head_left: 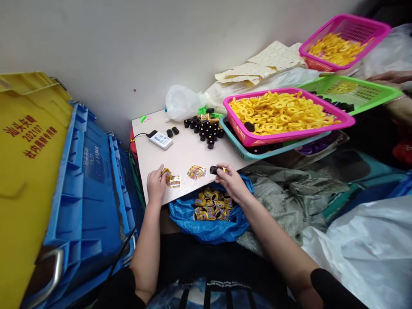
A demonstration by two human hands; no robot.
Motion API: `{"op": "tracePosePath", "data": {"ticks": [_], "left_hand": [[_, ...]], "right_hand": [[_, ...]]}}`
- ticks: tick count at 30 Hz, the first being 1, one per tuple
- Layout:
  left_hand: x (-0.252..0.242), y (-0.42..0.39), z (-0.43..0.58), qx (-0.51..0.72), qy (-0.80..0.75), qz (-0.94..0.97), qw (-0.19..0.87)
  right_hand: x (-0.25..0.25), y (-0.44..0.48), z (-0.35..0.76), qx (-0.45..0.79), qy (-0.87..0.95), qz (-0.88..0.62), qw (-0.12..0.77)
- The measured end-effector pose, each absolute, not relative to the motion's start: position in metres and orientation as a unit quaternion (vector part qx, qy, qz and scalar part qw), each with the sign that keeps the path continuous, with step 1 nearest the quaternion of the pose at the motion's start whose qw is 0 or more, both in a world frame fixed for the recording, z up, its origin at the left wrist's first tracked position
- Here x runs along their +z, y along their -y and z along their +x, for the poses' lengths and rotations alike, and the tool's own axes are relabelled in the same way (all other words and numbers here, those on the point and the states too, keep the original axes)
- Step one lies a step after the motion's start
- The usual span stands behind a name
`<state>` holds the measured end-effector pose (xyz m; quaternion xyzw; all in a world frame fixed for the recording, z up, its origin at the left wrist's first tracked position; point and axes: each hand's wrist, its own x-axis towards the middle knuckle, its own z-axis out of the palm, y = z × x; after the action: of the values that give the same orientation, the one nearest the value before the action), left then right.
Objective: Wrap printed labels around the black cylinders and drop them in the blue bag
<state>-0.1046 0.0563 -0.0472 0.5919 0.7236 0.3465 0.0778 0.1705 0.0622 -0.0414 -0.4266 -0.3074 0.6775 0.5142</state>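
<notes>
White tabletop [186, 159] beside blue plastic crates [86, 193]

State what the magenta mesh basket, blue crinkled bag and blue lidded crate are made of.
The magenta mesh basket looks like moulded rigid plastic: glossy, evenly latticed. The blue crinkled bag seems thin plastic film, shiny and creased. The blue lidded crate looks like moulded plastic, satin, with ribbed edges.
</notes>
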Motion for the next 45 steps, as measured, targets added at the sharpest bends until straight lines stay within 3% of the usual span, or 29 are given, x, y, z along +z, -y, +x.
{"op": "tracePosePath", "data": {"ticks": [6, 11, 29, 37, 45], "left_hand": [[-0.010, -0.042, -0.073, 0.539, -0.646, 0.455, 0.291], [0.011, -0.020, -0.038, 0.571, -0.576, 0.414, 0.414], [0.024, -0.017, -0.020, 0.550, -0.536, 0.317, 0.557], [0.033, -0.015, -0.022, 0.453, -0.521, 0.365, 0.624], [0.027, -0.006, -0.003, 0.484, -0.459, 0.343, 0.662]], "right_hand": [[-0.023, -0.048, 0.163, 0.699, 0.329, -0.381, 0.507], [0.008, -0.043, 0.152, 0.694, 0.378, -0.330, 0.516], [0.001, -0.041, 0.155, 0.662, 0.480, -0.296, 0.493], [-0.004, -0.040, 0.156, 0.586, 0.571, -0.335, 0.467], [-0.013, -0.032, 0.138, 0.734, 0.474, -0.234, 0.426]]}}
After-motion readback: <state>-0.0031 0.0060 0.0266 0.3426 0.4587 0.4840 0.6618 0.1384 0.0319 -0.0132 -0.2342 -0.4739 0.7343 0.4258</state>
